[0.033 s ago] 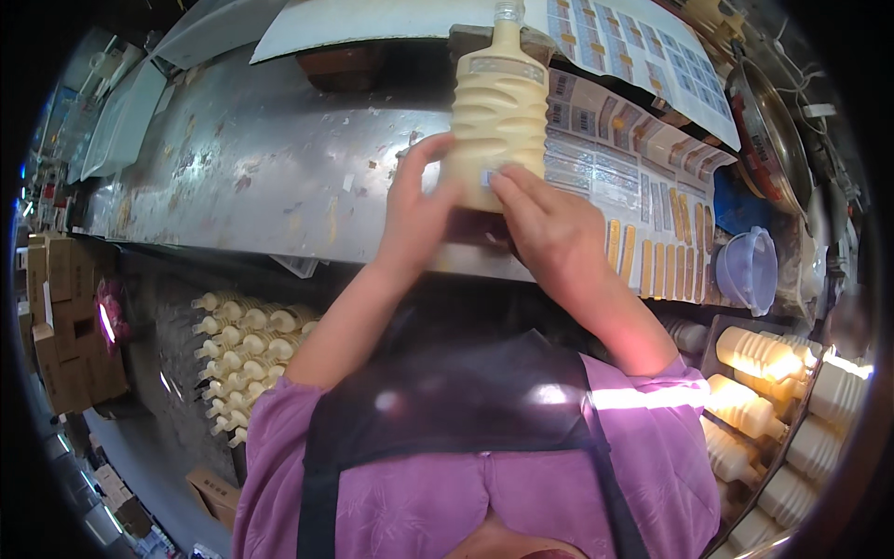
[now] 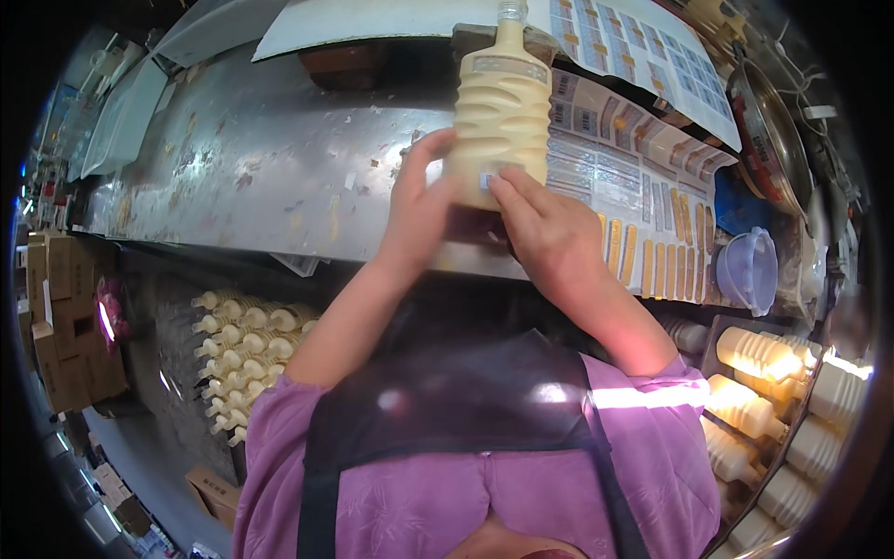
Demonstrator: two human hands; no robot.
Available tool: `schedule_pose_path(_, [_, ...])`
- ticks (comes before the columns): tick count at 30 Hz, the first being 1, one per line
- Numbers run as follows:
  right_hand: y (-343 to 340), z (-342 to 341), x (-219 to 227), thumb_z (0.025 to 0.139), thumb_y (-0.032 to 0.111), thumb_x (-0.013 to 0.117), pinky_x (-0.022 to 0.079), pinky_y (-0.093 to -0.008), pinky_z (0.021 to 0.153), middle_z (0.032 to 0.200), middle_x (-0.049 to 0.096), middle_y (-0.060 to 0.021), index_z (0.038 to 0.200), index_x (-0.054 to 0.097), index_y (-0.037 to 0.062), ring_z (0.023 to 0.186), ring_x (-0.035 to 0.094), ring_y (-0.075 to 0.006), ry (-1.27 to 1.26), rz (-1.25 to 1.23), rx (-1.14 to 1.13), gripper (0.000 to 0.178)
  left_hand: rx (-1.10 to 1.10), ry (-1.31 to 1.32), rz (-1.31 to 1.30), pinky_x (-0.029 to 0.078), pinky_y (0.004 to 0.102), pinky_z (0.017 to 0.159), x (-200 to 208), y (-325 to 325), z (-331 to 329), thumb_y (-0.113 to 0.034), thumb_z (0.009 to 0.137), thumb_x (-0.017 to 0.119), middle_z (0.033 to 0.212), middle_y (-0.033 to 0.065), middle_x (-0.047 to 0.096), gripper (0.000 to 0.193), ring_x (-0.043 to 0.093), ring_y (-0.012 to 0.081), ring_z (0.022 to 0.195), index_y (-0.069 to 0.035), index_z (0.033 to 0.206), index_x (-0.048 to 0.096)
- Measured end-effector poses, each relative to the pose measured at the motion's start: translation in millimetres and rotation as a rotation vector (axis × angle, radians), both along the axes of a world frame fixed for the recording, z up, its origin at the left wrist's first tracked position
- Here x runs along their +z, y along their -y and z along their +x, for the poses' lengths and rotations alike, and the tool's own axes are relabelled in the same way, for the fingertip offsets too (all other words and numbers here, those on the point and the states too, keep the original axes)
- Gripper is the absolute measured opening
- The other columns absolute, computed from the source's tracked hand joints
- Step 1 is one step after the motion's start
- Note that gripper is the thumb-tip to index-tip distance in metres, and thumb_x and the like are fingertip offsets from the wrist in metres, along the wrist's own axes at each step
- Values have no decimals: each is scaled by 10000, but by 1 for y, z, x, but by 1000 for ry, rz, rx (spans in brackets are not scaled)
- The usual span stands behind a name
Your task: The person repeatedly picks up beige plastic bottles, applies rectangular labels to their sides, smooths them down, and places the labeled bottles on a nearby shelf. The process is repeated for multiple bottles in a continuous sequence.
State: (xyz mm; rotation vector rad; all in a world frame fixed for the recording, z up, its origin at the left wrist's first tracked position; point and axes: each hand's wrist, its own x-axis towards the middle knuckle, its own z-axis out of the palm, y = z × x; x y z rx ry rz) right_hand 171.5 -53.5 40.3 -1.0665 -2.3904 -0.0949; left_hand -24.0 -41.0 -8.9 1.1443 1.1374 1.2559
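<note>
The bottle [image 2: 503, 116] lay neck-away near the tabletop's [image 2: 279, 177] front edge. At its left side the left hand [image 2: 417, 205] curved, thumb and fingers parted; the right hand [image 2: 554, 228] touched its lower face, whether gripping I couldn't tell. Sheets [image 2: 582, 158] bordered it rightward; leftward the tabletop stretched wide. More bottles [image 2: 251, 340] stood beyond the front edge.

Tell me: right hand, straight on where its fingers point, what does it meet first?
Cream bottle: the right hand has its fingertips angled up-left onto the lower body, seemingly touching, though exact contact is hard to judge.
</note>
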Motion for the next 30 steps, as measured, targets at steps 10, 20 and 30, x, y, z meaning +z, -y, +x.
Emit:
schedule_pose_path(10, [28,-6,-11,846,99,753,571,-344,641,1224,715,-157,1201,697,4,756,729,-237,145,46,-106,372,173,-268,45,451,438,1049,-4,-17,21,-323,856,800,1281,216,585,612,555,350,1223,-13,1317,545])
schedule_pose_path(20, [-6,11,-24,920,300,789,442,-245,630,816,541,-7,1400,483,-24,672,515,-80,-692,-698,-409,655,179,-243,175,409,463,1069,-19,-4,23,-279,952,695,1309,227,548,586,516,360,1212,-31,1434,474])
schedule_pose_path(30, [-15,5,-37,864,393,803,488,-318,675,783,556,-26,1321,529,-49,716,579,-160,-790,-763,-461,692,204,-381,281,410,471,1057,-26,-4,28,-377,969,698,1308,225,541,644,515,372,1200,-18,1441,446])
